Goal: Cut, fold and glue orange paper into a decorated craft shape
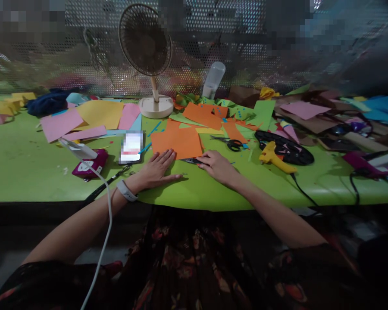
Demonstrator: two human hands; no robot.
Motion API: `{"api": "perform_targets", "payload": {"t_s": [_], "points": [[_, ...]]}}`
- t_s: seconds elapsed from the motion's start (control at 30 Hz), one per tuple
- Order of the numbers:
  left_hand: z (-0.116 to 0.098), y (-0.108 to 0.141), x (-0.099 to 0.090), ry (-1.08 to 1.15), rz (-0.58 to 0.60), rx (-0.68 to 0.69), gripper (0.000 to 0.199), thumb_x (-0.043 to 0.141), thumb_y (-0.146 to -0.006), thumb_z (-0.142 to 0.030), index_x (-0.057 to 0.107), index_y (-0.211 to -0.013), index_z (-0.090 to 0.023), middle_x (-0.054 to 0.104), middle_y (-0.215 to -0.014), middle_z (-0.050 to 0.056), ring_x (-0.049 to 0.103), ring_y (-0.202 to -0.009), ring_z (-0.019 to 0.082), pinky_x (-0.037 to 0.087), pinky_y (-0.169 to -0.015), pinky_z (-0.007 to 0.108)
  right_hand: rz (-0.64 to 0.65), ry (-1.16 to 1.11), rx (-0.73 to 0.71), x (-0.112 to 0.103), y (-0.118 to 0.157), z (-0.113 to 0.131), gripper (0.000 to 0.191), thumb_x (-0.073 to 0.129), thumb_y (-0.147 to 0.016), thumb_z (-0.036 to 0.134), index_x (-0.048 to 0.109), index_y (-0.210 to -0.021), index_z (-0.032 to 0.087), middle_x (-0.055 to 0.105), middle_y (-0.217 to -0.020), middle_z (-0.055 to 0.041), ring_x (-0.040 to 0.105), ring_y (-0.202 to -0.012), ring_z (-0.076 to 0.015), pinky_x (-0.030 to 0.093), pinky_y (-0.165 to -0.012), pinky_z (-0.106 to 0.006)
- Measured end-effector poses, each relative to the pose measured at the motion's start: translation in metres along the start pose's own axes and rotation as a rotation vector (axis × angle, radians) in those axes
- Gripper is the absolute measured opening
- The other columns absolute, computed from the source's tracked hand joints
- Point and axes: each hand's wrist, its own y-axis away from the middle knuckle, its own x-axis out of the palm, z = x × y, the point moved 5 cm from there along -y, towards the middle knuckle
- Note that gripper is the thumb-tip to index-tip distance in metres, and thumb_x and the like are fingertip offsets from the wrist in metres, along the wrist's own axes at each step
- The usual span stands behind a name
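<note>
Dark floral clothing (187, 258) fills the foreground below the bench (174, 196). Your right hand (221, 169) has its grip pinched together on a dark slim tool (190, 161), its exact kind hard to tell, at the near edge of the orange sheet (177, 142). Your left hand (153, 172) has its grip spread flat, clamped on nothing, fingertips over the sheet's near left corner, apparently to stop it sliding. Left of the orange sheet lies a phone (132, 146), lit screen up, perhaps for glancing at. Right of the sheet lie black scissors (235, 145), then a yellow glue gun (273, 159), seemingly kept within right-hand reach. Behind and left of the sheet stands a fan (145, 41), probably set back to give your arms room.
</note>
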Motion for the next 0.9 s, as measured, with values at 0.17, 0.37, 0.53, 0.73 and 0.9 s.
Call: {"api": "perform_targets", "payload": {"t_s": [0.17,0.37,0.53,0.73,0.9], "points": [[0.001,0.002,0.0,0.013,0.008,-0.009,0.095,0.024,-0.092,-0.077,0.009,-0.162,-0.013,0.011,-0.167,0.013,0.007,-0.155,0.029,0.008,-0.124,0.045,0.029,-0.008,-0.009,0.002,-0.004,0.005,0.031,0.056,-0.097,0.025,0.071,-0.123,0.02,0.064,-0.112,-0.0135,0.057,-0.106,-0.0283,0.05,-0.094,-0.044],[-0.013,-0.022,0.001,0.02,0.008,-0.059,0.096,0.026,-0.092,-0.076,0.011,-0.162,-0.011,0.014,-0.167,0.016,0.011,-0.155,0.032,0.003,-0.124,0.048,-0.005,0.025,-0.014,-0.012,-0.002,-0.011,0.033,0.056,-0.096,0.024,0.071,-0.125,0.022,0.064,-0.112,-0.0137,0.058,-0.108,-0.029,0.048,-0.096,-0.047],[-0.024,-0.045,0.001,0.06,0.02,-0.084,0.096,0.024,-0.092,-0.076,0.013,-0.161,-0.011,0.014,-0.167,0.016,0.013,-0.155,0.031,0.007,-0.124,0.047,-0.009,0.059,0.028,-0.019,0.003,-0.033,0.034,0.057,-0.095,0.022,0.07,-0.127,0.019,0.065,-0.111,-0.0141,0.058,-0.108,-0.0294,0.049,-0.094,-0.046],[-0.003,-0.035,-0.001,0.024,-0.001,-0.015,0.097,0.024,-0.092,-0.077,0.007,-0.162,-0.013,0.015,-0.167,0.015,0.011,-0.155,0.031,0.006,-0.124,0.048,-0.005,0.032,0.046,-0.015,0.007,-0.04,0.034,0.055,-0.097,0.025,0.07,-0.127,0.022,0.064,-0.112,-0.0138,0.057,-0.107,-0.0296,0.049,-0.09,-0.045],[0.0,-0.031,-0.003,0.011,0.003,0.005,0.099,0.023,-0.09,-0.08,0.01,-0.162,-0.012,0.015,-0.167,0.014,0.01,-0.155,0.029,0.007,-0.124,0.045,-0.012,0.03,0.048,-0.012,-0.002,-0.033,0.033,0.054,-0.097,0.025,0.07,-0.126,0.022,0.064,-0.111,-0.0143,0.057,-0.107,-0.0303,0.049,-0.092,-0.047]]}}
